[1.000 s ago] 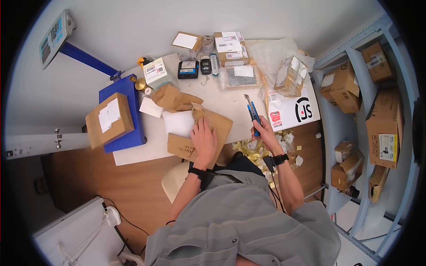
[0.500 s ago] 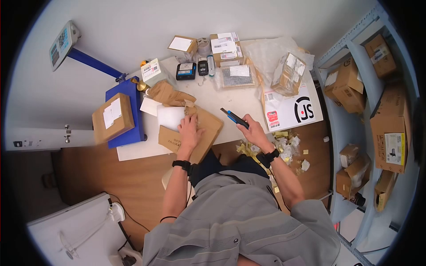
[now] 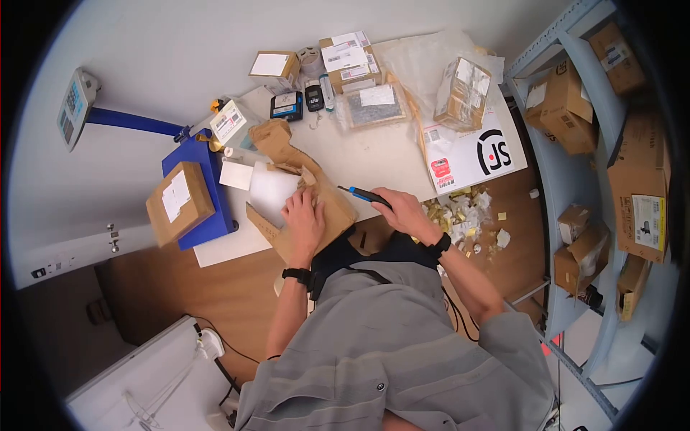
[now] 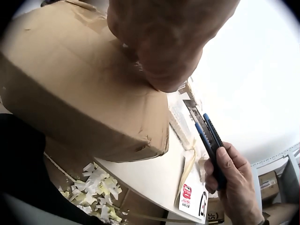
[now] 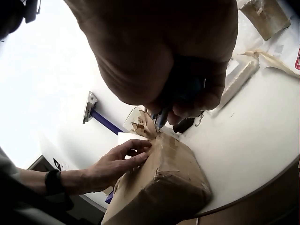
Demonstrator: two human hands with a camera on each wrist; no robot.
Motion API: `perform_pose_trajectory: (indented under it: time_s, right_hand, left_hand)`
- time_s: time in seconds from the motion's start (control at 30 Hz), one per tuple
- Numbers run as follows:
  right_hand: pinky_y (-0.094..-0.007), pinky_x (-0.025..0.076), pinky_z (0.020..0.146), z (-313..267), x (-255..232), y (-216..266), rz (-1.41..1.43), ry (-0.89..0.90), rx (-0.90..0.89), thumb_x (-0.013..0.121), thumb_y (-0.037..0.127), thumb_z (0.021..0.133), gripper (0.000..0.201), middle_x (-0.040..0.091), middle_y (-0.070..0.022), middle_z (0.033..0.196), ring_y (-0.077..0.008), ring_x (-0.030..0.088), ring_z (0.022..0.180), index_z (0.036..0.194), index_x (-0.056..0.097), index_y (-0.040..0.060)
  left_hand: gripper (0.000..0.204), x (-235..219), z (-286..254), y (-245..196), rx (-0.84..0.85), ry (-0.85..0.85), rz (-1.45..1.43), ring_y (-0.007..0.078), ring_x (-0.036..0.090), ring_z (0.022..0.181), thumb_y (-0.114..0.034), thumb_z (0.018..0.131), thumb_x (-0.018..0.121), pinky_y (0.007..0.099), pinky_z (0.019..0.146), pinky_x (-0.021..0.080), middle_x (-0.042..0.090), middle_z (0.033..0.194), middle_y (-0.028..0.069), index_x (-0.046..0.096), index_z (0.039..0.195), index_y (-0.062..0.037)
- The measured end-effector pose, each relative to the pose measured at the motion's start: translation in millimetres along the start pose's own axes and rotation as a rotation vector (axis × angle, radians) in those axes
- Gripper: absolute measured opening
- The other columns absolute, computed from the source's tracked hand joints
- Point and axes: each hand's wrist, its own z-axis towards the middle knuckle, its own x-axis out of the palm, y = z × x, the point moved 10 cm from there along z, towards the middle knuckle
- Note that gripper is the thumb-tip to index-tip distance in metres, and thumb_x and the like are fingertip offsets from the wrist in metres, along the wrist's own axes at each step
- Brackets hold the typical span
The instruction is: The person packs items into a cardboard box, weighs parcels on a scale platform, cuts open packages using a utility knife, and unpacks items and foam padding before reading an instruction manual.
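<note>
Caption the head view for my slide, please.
Left hand resting on a cardboard box, right hand holding a blue utility knife close by.

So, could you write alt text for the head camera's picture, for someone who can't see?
A person's right hand points a blue-and-black utility knife toward a brown cardboard box, on which the left hand rests. Parcels sit on the white table; shelves stand to the right.

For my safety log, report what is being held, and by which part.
The right grip holds a utility knife by its handle. The left grip rests on the cardboard box.
</note>
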Motion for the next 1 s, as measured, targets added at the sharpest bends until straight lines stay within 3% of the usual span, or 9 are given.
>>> perform_pose_trajectory:
  time_s: [0.1,0.4,0.6,0.67,1.0]
  right_hand:
    - [-0.0486,0.053,0.075,16,-5,14,-0.013,-0.080,-0.054,0.064,0.022,0.100,0.025,0.071,-0.0186,0.094,-0.0425,0.066,0.087,0.118,0.064,0.0061]
    - [-0.0473,0.054,0.074,56,14,27,-0.149,0.102,-0.191,0.065,0.025,0.100,0.025,0.072,-0.0159,0.097,-0.0393,0.068,0.088,0.119,0.066,0.0078]
    - [-0.0480,0.055,0.073,59,22,12,-0.238,0.194,-0.155,0.063,0.027,0.101,0.026,0.072,-0.0138,0.095,-0.0381,0.069,0.087,0.120,0.065,0.0093]
    - [-0.0507,0.053,0.071,60,21,20,-0.190,0.136,-0.208,0.062,0.025,0.101,0.023,0.071,-0.0158,0.088,-0.0406,0.068,0.084,0.116,0.065,0.0086]
    - [-0.0516,0.054,0.073,56,26,14,-0.119,0.134,-0.113,0.062,0.028,0.102,0.027,0.073,-0.0185,0.093,-0.0431,0.068,0.084,0.119,0.067,0.0084]
  left_hand:
    - [0.038,8,6,-7,0.006,0.069,0.065,0.0351,0.051,0.120,-0.021,0.092,0.071,0.0505,0.104,0.035,0.057,0.124,0.0144,0.063,0.126,-0.0066]
    - [0.019,20,6,7,-0.093,-0.037,0.021,0.0365,0.050,0.113,-0.015,0.095,0.067,0.0502,0.098,0.036,0.058,0.117,0.0156,0.063,0.109,-0.0035]
    - [0.018,23,-1,13,-0.090,-0.050,-0.010,0.0368,0.051,0.111,-0.013,0.094,0.067,0.0494,0.096,0.038,0.058,0.114,0.0156,0.063,0.109,-0.0035]
    - [0.018,15,0,10,-0.052,-0.114,-0.065,0.0372,0.052,0.109,-0.011,0.093,0.068,0.0492,0.094,0.039,0.058,0.113,0.0157,0.062,0.108,-0.0032]
    - [0.012,21,5,9,-0.071,-0.056,-0.044,0.0371,0.053,0.105,-0.008,0.092,0.067,0.0488,0.092,0.041,0.057,0.107,0.0162,0.063,0.101,-0.0021]
